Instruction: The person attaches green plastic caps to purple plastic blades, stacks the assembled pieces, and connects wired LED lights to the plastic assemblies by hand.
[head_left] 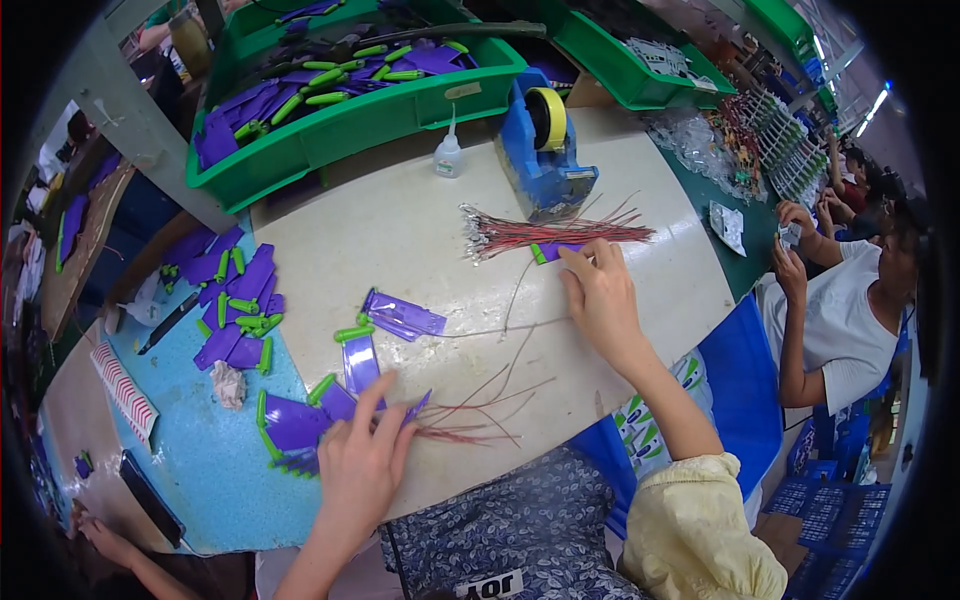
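Right hand (pixel 606 295) at purple piece (pixel 563 254) beside wires (pixel 535 232)

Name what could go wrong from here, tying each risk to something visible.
The loose wires fanned out beside the left hand might tangle.
The right hand, at a purple piece beside the wire bundle, could disturb the bundle.
The white bottle stands upright near the tape dispenser and might tip if bumped.

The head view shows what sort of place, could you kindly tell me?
Probably a factory assembly workshop: a green bin of purple-and-green parts, bundled red wires, and a co-worker handling something small.
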